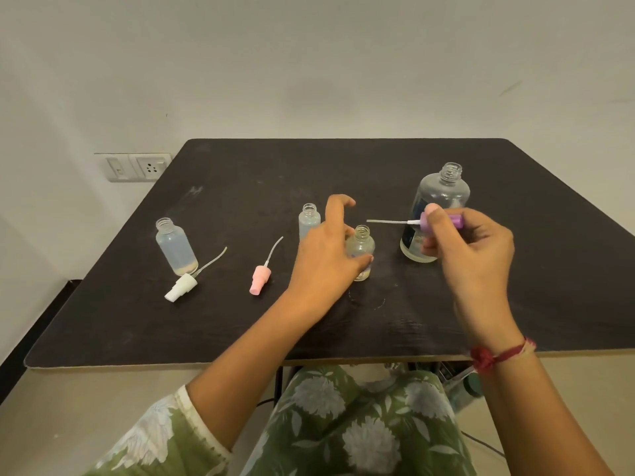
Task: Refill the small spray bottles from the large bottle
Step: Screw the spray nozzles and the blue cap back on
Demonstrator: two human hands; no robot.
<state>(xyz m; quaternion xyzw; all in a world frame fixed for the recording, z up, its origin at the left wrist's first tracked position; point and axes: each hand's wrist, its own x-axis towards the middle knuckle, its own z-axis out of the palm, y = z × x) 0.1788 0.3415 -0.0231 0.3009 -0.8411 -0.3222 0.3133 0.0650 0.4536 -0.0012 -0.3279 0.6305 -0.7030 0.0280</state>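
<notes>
Small spray bottle (361, 250) open-necked, gripped by left hand (323, 266), fingers round it | right hand (476, 249) fingers pinch purple spray head (455, 220); tube (388, 221) tip just beside neck | risk: tube misses mouth; nudged bottle tips, spills

The table (240, 187) is dark and matt, scuffed pale. The large bottle (443, 190) and the small bottle (361, 243) in my left fingers (335, 214) are clear, glossy plastic; the purple spray head (455, 221) in my right fingers (432, 211) is smooth plastic. My sleeve (154, 438) is printed cloth
</notes>
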